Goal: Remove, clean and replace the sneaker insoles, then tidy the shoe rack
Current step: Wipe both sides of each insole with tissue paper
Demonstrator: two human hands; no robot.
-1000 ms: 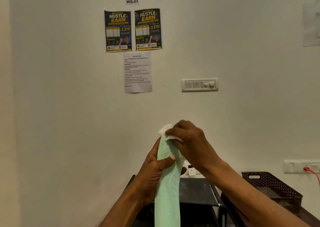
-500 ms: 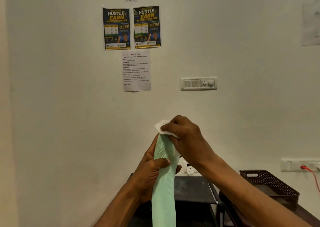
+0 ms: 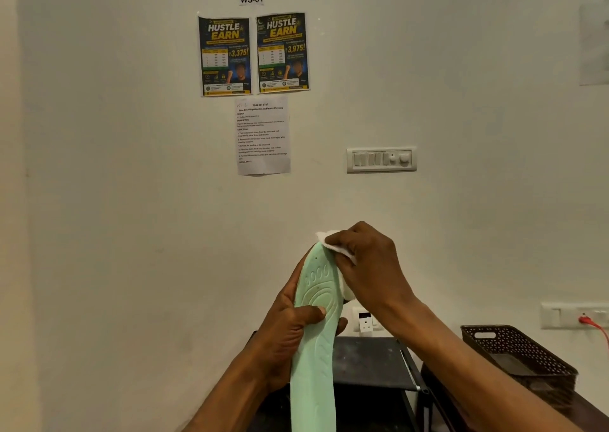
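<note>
Left hand (image 3: 290, 326) grips insole (image 3: 314, 349); right hand (image 3: 369, 266) presses wipe (image 3: 329, 238).

Pale wall (image 3: 131, 200) with two posters (image 3: 253, 54), a printed sheet (image 3: 263, 136), a switch panel (image 3: 381, 160) — brown perforated basket (image 3: 524, 349) lower right

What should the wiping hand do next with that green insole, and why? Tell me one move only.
Probably draw the right hand and its white wipe down the green insole toward the left hand. The wipe sits at the insole's top tip, so the length below it looks not yet covered in this stroke.
</note>
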